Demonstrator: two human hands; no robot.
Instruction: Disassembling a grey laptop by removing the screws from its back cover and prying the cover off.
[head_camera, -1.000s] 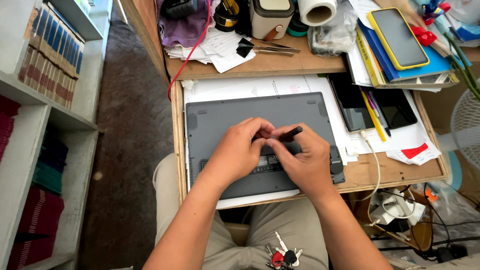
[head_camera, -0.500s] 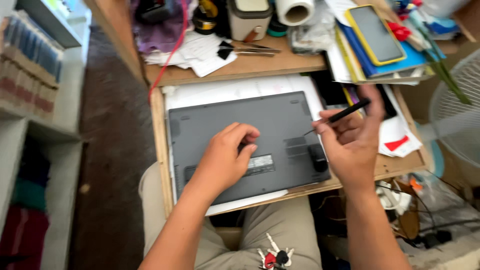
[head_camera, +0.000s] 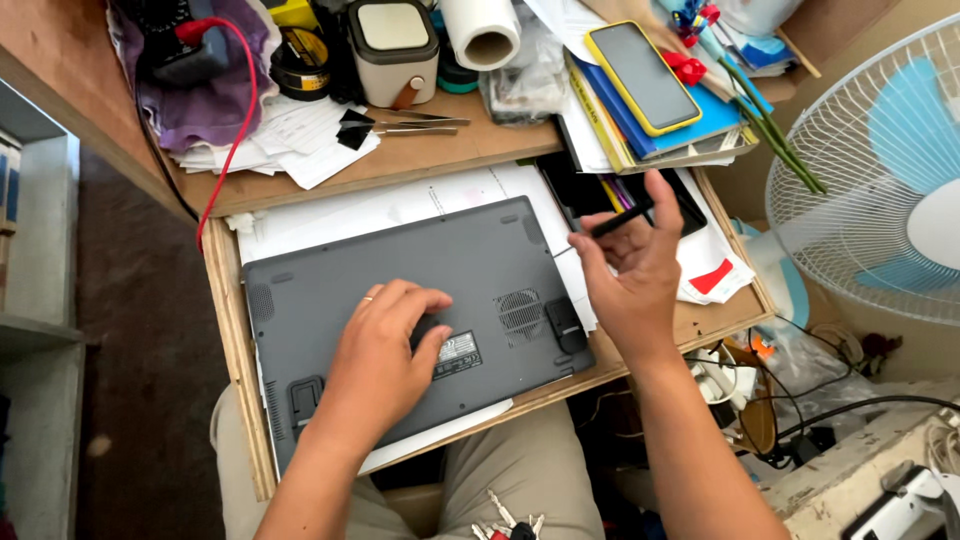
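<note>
Across the middle of the head view, a grey laptop (head_camera: 400, 300) lies upside down, its underside up, on a pull-out wooden board (head_camera: 228, 340) that juts from the table (head_camera: 430, 160) over the person's lap. White paper sheets (head_camera: 400, 205) sit beneath it, apparently as a pad between case and wood.

Left hand (head_camera: 385, 360) rests flat on the laptop's base just left of the label sticker, fingers spread and pressing down, its grip released around nothing; the palm seems placed there to keep the case from sliding. Right hand (head_camera: 630, 270) is lifted clear of the laptop at the centre right of the frame, its grip pinched on a slim black tool (head_camera: 620, 218) between thumb and fingertips, the tool held nearly level with its tip toward the left. Whether it is a screwdriver or a pen cannot be told.

Along the upper part of the frame the table is crowded: a phone in a yellow case (head_camera: 645, 75) on a blue book, a paper roll (head_camera: 483, 30), a cream container (head_camera: 393, 50), and a red cable (head_camera: 235, 140) trailing down. At the right edge stands a white fan (head_camera: 880, 190). Keys (head_camera: 505, 520) lie on the lap at the bottom.
</note>
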